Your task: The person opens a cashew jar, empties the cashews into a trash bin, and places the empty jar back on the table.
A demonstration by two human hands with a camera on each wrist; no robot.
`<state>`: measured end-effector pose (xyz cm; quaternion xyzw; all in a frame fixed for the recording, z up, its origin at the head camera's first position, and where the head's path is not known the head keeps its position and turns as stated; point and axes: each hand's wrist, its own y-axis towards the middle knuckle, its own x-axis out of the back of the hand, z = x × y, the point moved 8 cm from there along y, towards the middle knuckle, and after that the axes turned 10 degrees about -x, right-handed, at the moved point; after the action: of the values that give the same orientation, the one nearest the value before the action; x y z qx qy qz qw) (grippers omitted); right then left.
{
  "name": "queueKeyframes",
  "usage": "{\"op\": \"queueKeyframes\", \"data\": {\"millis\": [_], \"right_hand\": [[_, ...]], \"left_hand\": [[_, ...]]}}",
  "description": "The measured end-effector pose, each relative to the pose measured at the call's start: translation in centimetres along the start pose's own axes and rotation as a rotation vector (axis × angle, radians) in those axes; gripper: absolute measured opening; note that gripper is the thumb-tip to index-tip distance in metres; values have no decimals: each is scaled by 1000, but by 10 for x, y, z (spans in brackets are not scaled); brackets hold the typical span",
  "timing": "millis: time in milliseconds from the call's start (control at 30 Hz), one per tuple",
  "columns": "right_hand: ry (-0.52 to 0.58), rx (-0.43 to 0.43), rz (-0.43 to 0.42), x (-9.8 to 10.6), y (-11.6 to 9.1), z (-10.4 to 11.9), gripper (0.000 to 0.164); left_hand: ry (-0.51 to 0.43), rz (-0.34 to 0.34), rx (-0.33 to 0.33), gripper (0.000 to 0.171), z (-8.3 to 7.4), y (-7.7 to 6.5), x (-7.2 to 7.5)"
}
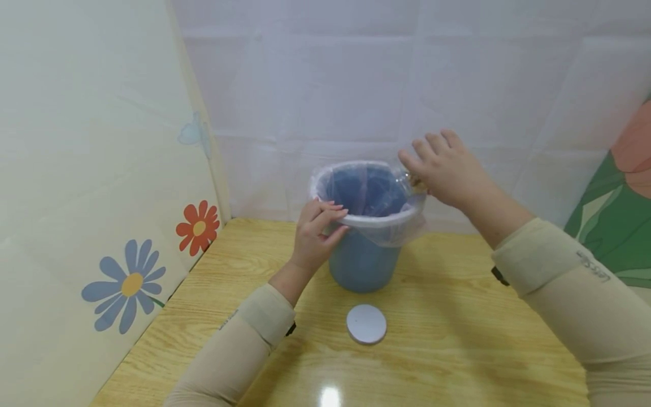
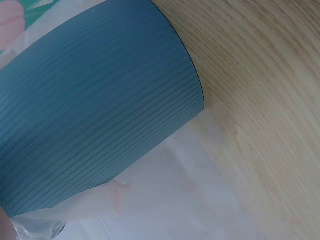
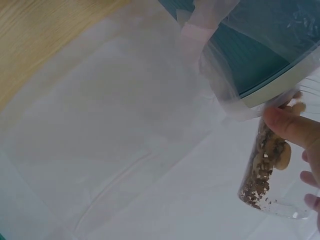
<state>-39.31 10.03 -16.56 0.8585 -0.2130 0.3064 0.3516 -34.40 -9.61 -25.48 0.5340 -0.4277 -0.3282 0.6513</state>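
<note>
A blue ribbed trash bin point(image 1: 358, 260) with a white rim stands on the table, lined with a clear plastic bag point(image 1: 383, 236) folded over its edge. My left hand point(image 1: 317, 234) pinches the near-left rim, fingers on top and thumb below. At the right side of the rim, my right hand point(image 1: 443, 169) grips a clear jar point(image 3: 265, 172), tilted with its mouth end at the bin. Brown crumbs and tan nut-like pieces point(image 3: 282, 156) lie along the jar's wall. In the left wrist view the bin's side point(image 2: 110, 100) fills much of the picture, hiding most of that hand.
A round white lid point(image 1: 367, 324) lies on the wood-grain table point(image 1: 432, 350) in front of the bin. A pale cloth wall point(image 1: 315, 85) hangs close behind. Flower-printed panels stand to the left point(image 1: 127, 169) and right point(image 1: 617, 226).
</note>
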Motion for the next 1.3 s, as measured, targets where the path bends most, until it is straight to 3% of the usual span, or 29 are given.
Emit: {"op": "queueKeyframes", "data": {"millis": [433, 867, 1300], "right_hand": [[-1, -24, 18, -2, 0, -4, 88], [-12, -29, 46, -3, 0, -4, 96], [-25, -6, -1, -1, 1, -1, 95]], "left_hand": [[1, 0, -4, 27, 0, -1, 0], [5, 5, 10, 25, 2, -2, 0], [5, 9, 3, 27, 0, -1, 1]]}}
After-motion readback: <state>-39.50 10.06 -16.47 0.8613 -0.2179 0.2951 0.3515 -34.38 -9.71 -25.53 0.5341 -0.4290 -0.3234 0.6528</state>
